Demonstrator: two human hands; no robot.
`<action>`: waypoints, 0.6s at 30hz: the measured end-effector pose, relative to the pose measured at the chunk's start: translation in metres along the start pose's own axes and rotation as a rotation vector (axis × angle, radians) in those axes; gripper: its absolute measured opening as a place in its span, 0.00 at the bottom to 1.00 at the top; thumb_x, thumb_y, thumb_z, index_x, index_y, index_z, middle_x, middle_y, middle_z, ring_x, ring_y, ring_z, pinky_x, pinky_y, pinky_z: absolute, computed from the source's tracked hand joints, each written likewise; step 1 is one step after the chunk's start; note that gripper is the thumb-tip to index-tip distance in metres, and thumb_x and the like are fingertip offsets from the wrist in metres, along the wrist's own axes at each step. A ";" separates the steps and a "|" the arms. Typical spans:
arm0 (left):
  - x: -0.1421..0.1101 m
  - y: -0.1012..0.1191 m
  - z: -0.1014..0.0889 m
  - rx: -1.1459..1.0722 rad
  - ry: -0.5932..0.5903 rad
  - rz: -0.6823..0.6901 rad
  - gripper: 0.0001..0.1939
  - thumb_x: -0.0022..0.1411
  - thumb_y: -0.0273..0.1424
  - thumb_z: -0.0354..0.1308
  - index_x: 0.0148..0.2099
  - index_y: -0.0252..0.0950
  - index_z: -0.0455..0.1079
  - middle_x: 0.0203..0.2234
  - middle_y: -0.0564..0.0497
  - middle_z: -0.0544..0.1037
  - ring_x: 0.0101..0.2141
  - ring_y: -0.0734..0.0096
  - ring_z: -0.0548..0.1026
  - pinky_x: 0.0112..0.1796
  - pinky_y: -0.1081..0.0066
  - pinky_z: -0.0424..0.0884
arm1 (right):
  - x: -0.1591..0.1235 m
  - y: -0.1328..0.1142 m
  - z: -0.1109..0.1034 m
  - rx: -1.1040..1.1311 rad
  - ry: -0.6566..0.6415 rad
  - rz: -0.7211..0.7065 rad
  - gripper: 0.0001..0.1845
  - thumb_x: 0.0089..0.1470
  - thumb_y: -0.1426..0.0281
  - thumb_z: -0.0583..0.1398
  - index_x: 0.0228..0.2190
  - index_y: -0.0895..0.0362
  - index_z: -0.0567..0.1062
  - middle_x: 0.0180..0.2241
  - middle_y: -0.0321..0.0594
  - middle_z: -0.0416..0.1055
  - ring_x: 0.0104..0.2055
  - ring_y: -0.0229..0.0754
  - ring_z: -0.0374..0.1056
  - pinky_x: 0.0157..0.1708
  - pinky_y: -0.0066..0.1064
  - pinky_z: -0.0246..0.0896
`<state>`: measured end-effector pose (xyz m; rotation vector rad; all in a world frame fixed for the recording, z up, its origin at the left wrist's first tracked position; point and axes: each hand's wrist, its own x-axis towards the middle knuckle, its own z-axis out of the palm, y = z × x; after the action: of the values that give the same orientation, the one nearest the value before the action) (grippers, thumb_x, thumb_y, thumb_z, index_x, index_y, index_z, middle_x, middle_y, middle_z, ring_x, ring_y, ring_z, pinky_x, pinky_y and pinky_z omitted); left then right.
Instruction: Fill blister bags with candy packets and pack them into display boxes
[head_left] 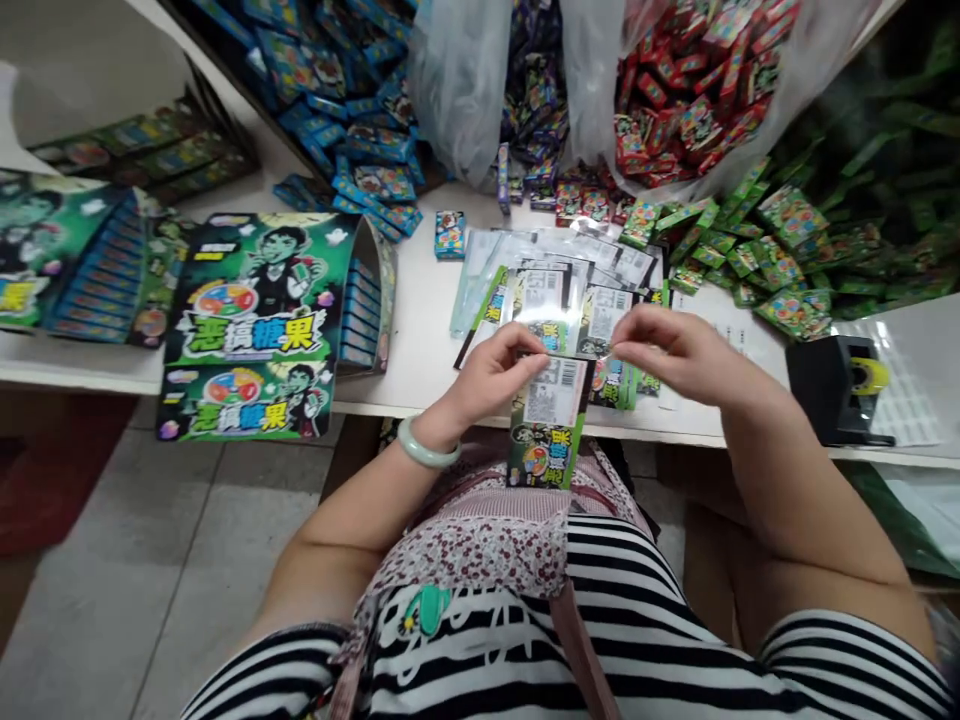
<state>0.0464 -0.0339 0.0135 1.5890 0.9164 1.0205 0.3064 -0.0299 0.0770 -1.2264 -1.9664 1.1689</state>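
My left hand (501, 375) pinches the top edge of a printed packet (551, 425), its thumb and forefinger closed on it. The packet is black and green, with a white label and barcode on its upper half, and hangs over the table's front edge. To the right, my right hand (671, 350) has thumb and fingertips pressed together near the packet's top right corner. Something thin and clear seems to lie at those fingertips, too small to make out. Beneath both hands spreads a pile of similar flat packets (551, 295), some in shiny clear film.
Green display boxes (259, 290) filled with small blue boxes stand at left. Behind the pile are heaps of blue boxes (360, 130), purple boxes (536, 110), red boxes (697, 100) and green boxes (780, 250). A black tape dispenser (832, 385) sits at the right front edge.
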 end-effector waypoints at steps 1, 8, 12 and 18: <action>-0.001 0.001 0.000 0.007 0.002 0.006 0.09 0.62 0.37 0.62 0.36 0.37 0.70 0.31 0.52 0.74 0.35 0.72 0.73 0.40 0.68 0.70 | 0.007 -0.013 0.011 0.002 -0.066 -0.022 0.07 0.56 0.63 0.62 0.30 0.53 0.73 0.28 0.36 0.71 0.30 0.40 0.64 0.33 0.34 0.59; -0.004 0.004 -0.005 0.020 0.003 0.057 0.07 0.65 0.35 0.58 0.36 0.37 0.68 0.30 0.53 0.72 0.33 0.73 0.70 0.36 0.71 0.68 | 0.048 -0.035 0.039 -0.172 -0.194 -0.012 0.03 0.55 0.69 0.60 0.30 0.54 0.71 0.27 0.35 0.71 0.29 0.39 0.65 0.31 0.31 0.56; -0.003 0.003 -0.006 0.016 0.002 0.059 0.07 0.65 0.34 0.56 0.36 0.36 0.67 0.30 0.53 0.72 0.33 0.73 0.70 0.36 0.71 0.68 | 0.054 -0.038 0.039 -0.234 -0.237 0.056 0.02 0.55 0.69 0.59 0.30 0.54 0.70 0.28 0.35 0.71 0.30 0.39 0.65 0.31 0.31 0.56; -0.003 0.000 -0.004 -0.017 0.013 0.049 0.11 0.65 0.40 0.59 0.37 0.37 0.68 0.31 0.53 0.72 0.33 0.72 0.70 0.37 0.69 0.68 | 0.052 -0.035 0.044 -0.276 -0.183 0.080 0.03 0.56 0.69 0.59 0.30 0.54 0.69 0.26 0.35 0.70 0.28 0.39 0.63 0.30 0.32 0.55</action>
<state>0.0411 -0.0354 0.0131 1.5989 0.8786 1.0710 0.2338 -0.0072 0.0870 -1.3882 -2.2941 1.1092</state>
